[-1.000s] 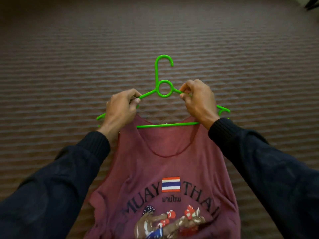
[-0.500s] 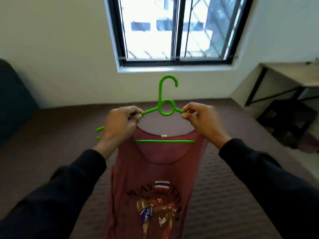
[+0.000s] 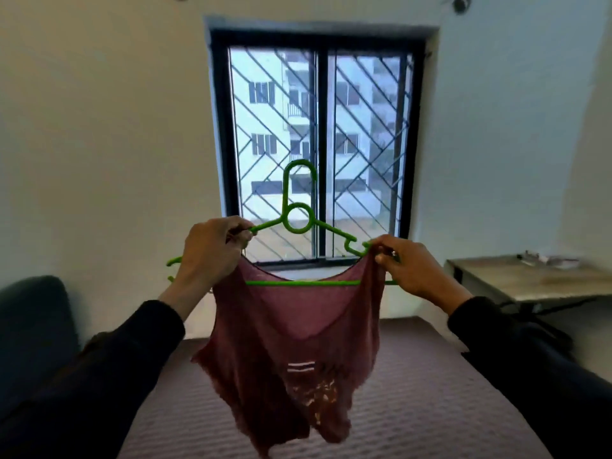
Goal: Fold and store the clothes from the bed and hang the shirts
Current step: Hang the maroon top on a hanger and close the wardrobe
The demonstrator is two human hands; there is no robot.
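Observation:
A maroon sleeveless shirt (image 3: 291,352) with a printed front hangs on a bright green plastic hanger (image 3: 299,218), held up in the air before the window. My left hand (image 3: 212,251) grips the hanger's left arm together with the shirt's left strap. My right hand (image 3: 414,270) pinches the right strap at the hanger's right arm. The hook points up, and the shirt's lower part dangles above the bed (image 3: 430,409).
A barred window (image 3: 319,144) fills the wall ahead. A grey desk (image 3: 530,279) stands at the right, with small items on it. A dark cushion or headboard (image 3: 29,326) sits at the left. The bed has a ribbed brown cover.
I have lifted the hanger and shirt off the bed into the air, and my view has tilted up to the window. My right hand has slid outward along the hanger's right arm.

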